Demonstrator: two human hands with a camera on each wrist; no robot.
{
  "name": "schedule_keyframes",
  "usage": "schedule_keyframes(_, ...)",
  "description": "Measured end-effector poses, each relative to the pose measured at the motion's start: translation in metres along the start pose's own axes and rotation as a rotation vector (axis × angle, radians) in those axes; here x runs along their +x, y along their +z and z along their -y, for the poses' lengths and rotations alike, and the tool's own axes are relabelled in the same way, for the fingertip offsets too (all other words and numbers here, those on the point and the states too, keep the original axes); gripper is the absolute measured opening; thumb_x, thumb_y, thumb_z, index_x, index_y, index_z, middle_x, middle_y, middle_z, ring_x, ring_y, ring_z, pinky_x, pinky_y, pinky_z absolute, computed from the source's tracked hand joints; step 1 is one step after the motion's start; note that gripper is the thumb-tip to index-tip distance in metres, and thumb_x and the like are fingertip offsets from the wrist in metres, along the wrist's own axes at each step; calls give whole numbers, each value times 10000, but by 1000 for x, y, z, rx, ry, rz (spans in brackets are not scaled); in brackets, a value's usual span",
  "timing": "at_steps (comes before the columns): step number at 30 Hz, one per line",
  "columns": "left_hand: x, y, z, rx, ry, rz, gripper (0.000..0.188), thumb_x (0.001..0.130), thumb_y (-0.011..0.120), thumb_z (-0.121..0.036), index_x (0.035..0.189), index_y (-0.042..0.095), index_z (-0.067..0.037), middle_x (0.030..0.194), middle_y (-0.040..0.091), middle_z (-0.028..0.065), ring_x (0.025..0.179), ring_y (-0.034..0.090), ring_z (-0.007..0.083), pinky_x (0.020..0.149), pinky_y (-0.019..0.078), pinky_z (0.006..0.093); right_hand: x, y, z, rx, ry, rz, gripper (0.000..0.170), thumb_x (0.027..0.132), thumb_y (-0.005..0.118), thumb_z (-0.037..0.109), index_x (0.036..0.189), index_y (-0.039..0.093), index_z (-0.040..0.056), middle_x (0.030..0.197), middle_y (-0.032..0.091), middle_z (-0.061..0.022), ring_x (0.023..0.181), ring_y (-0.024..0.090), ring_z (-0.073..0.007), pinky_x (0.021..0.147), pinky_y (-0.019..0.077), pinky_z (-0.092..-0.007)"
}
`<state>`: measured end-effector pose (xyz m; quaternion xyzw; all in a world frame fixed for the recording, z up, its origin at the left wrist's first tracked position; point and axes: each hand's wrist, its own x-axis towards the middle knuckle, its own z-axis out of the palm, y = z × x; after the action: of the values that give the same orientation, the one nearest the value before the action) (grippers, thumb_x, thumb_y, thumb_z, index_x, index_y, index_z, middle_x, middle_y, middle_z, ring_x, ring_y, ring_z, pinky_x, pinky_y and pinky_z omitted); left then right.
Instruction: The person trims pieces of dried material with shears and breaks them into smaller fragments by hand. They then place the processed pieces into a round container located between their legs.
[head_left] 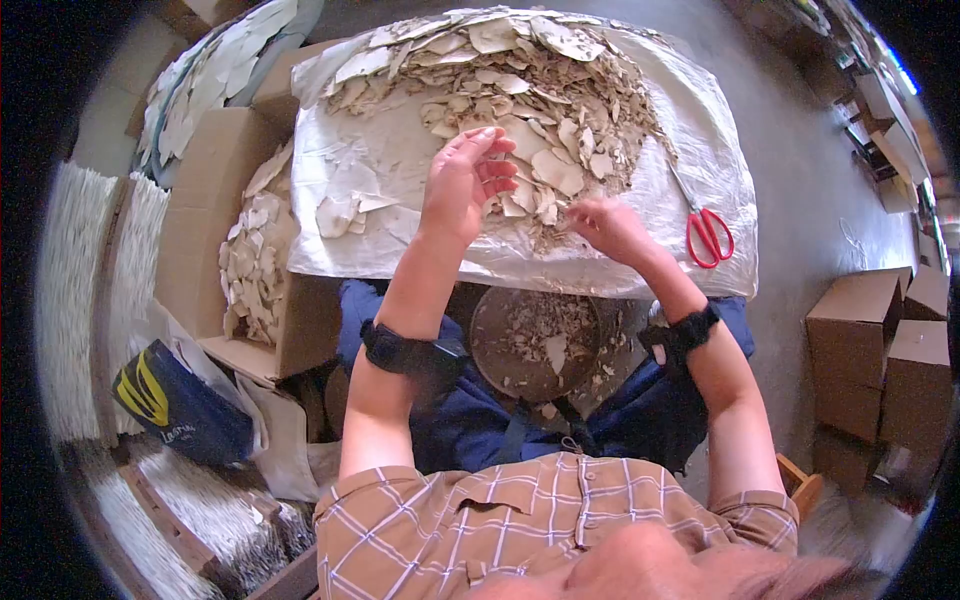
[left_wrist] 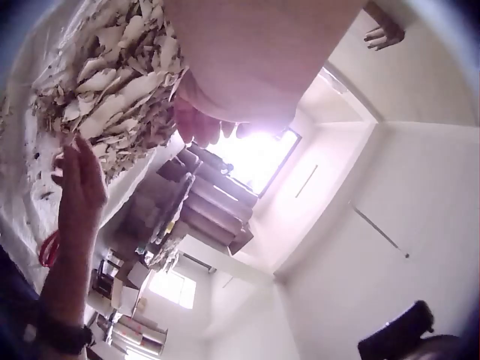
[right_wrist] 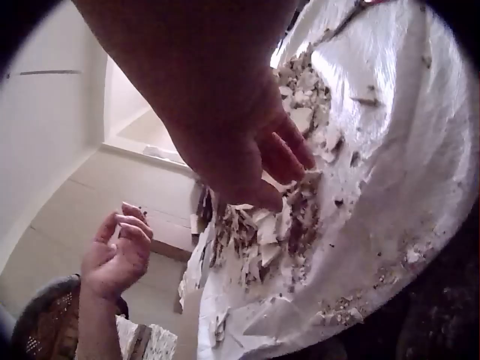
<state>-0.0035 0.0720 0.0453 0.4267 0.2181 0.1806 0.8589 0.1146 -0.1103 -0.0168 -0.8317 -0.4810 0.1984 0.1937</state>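
Note:
A heap of pale, flat flakes and brown crumbs (head_left: pixel 555 170) lies on a white cloth (head_left: pixel 350 255). The left hand (head_left: pixel 467 185) is raised above the heap's near left side, palm turned inward, fingers loosely bent with nothing seen between them. At the heap's near edge is the right hand (head_left: pixel 612 228), its fingers bent down toward small pieces; in the right wrist view the right hand (right_wrist: pixel 251 161) has thumb and fingers apart, close over the flakes (right_wrist: pixel 266 244). Whether its fingertips touch a piece is unclear. Red-handled scissors (head_left: pixel 708 236) lie right of the right hand.
A few larger flakes (head_left: pixel 340 215) sit at the cloth's left. Beside it stands a cardboard box (head_left: pixel 205 200) holding pale pieces. A round pan (head_left: pixel 487 345) with scraps is below the near edge, between the knees. Cardboard boxes (head_left: pixel 850 330) stand at right.

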Motion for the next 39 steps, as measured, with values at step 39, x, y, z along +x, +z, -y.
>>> schedule_keyframes(39, 9, 46, 54, 99, 102, 180, 395, 764, 570, 4, 1134, 440, -39, 966, 548, 53, 809, 553, 120, 692, 474, 227, -8, -47, 12, 1450, -4, -308, 133, 744, 594, 60, 865, 609, 7, 858, 613, -59, 769, 573, -109, 697, 466, -235)
